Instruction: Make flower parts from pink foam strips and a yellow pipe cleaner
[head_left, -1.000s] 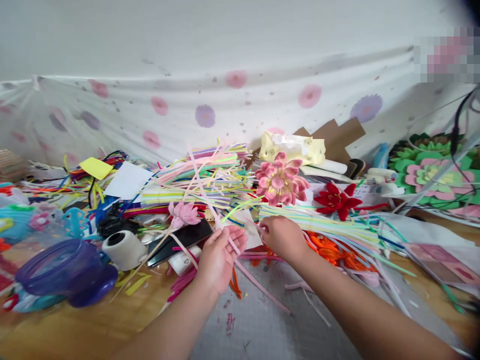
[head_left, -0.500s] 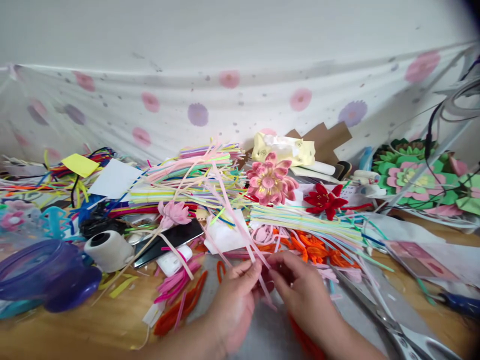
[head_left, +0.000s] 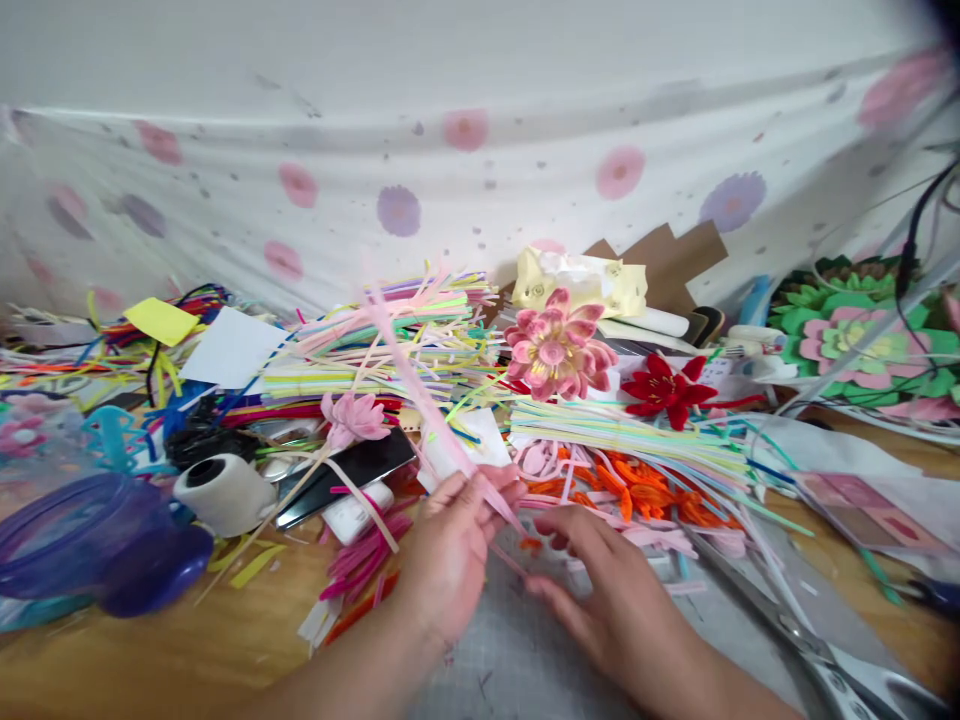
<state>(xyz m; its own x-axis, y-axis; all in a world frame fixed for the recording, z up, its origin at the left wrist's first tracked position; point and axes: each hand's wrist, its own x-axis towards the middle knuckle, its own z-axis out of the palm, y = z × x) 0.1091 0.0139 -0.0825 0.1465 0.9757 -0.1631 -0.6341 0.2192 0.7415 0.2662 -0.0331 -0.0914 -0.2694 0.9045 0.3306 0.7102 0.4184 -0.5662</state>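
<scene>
Head: left hand [head_left: 454, 550] pinches pink strips [head_left: 418, 392]; scissors [head_left: 784, 622] flank right hand [head_left: 611, 590].

my head carries the one camera, facing forward and tipped down: my left hand [head_left: 456, 545] and right hand [head_left: 609, 582] show near, low in the middle, the table [head_left: 97, 670] spreads wide around them, and the cloth [head_left: 525, 190] and wall [head_left: 450, 50] stand farther off.

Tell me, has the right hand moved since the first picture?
Yes: the right hand has drawn back from the pastel stem bundle, lower in view.
</scene>
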